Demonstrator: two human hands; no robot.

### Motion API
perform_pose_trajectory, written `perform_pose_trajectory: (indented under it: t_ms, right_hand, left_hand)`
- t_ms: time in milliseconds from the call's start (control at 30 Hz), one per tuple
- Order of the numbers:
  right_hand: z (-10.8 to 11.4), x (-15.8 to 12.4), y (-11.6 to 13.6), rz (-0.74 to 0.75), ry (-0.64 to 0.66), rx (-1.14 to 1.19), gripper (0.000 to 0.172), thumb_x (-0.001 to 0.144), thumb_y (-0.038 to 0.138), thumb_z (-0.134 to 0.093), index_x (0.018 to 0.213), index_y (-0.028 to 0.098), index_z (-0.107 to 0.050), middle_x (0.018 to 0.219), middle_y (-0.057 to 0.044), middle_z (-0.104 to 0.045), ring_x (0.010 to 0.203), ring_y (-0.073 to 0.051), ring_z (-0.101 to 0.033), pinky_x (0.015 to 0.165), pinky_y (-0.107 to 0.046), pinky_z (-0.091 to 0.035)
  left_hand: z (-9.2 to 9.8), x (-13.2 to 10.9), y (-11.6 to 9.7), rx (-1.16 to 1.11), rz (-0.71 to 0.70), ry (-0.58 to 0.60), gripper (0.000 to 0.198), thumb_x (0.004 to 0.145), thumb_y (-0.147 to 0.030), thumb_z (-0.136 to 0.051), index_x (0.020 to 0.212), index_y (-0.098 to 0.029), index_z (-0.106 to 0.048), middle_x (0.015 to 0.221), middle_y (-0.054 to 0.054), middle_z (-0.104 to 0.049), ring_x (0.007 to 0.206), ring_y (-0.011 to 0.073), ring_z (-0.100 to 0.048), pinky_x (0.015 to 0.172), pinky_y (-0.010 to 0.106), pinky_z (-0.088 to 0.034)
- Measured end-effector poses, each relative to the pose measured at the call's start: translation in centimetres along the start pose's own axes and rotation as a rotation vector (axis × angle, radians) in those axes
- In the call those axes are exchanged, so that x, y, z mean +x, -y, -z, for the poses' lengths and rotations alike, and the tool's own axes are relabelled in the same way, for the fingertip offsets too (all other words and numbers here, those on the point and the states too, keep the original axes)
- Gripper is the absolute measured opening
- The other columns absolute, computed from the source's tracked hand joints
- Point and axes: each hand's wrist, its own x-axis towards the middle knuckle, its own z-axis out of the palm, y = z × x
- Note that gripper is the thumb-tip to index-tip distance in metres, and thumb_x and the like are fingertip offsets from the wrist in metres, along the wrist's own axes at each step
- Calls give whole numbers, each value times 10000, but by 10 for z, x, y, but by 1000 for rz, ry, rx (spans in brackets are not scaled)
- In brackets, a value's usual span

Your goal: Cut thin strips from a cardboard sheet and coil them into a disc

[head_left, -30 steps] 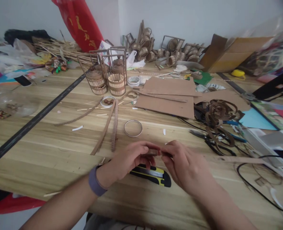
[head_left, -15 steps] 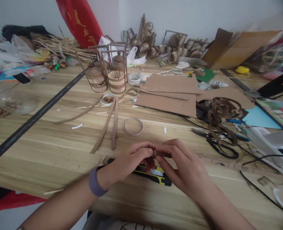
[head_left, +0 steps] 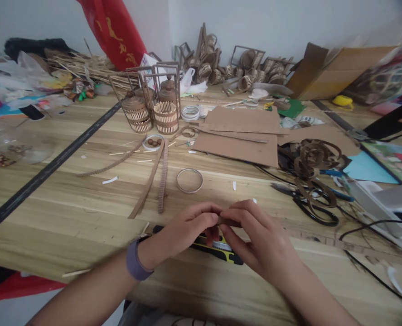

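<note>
A small brown strip [head_left: 230, 222], mostly hidden by fingers, is pinched between my two hands above the table. My left hand [head_left: 196, 226], with a purple band at the wrist, grips its left end between thumb and fingers. The thumb and fingers of my right hand [head_left: 262, 235] close on the other side of it. Under the hands lies a yellow and black utility knife [head_left: 226, 254], partly covered. A thin ring [head_left: 190, 180] rests beyond them, and two long cardboard strips [head_left: 162, 181] lie to the left.
Black-handled scissors [head_left: 311, 206] and coiled brown strips [head_left: 318, 154] lie at the right. Cardboard sheets [head_left: 238, 147] are beyond the hands. Small slatted baskets in frames [head_left: 166, 118] stand at the back left. An open cardboard box [head_left: 343, 68] is at the back right.
Both hands stay nearly in place, with slight finger shifts; more of the brown strip shows between them. A small white scrap now shows just beyond my right hand.
</note>
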Motion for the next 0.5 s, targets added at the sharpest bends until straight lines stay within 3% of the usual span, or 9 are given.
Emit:
perform_pose_trajectory:
  t_ms: [300,500]
  right_hand:
    - [-3,-1,1,-1,-45,86,90,931,167,-554,976,205,-621,865,-47,-667,721,-146,-663,610,-265,-564]
    - [-1,3,6,-72,-133,187,56,889,217,-654,891,246,-702,763,-21,-644,704,-162,-644,607,-291,-569]
  left_hand:
    - [-2,0,-1,59,-22,-9,278,853,-426,-584,926,-158,-565,698,-37,-499,573,85,-455,535,222,-359]
    - [-4,-4,-4,74,-46,-78,195,789,-311,-601,918,-168,-571,678,-45,-518,551,81,-465,518,215,-363]
